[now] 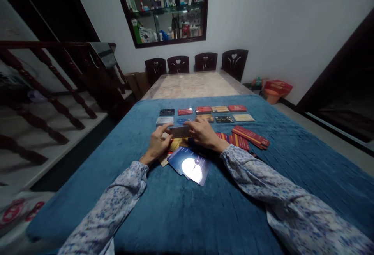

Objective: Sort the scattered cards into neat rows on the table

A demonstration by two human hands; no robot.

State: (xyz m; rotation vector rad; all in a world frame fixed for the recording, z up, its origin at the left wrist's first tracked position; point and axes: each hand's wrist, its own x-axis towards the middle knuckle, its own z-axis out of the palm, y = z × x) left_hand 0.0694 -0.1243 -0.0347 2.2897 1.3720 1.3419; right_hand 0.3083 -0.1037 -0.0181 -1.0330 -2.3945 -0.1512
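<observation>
Between my left hand (159,142) and my right hand (203,133), a greyish card (180,131) is held up on edge by its two ends. The fingers of both hands are closed on it. Beneath my hands lies a loose pile with yellow cards (175,144) and larger shiny blue cards (181,160), one with bright glare. Red cards (251,136) are fanned out to the right of my right hand. Beyond my hands are two rows of small card stacks, among them a black stack (167,112), a red stack (237,108), a blue stack (184,121) and a cream stack (244,117).
A blue cloth (140,204) covers the near part of the long table (198,83). Dark chairs (178,64) stand at its far end. Stair railings (52,71) run along the left, and a red bag on an orange bin (273,97) stands at right.
</observation>
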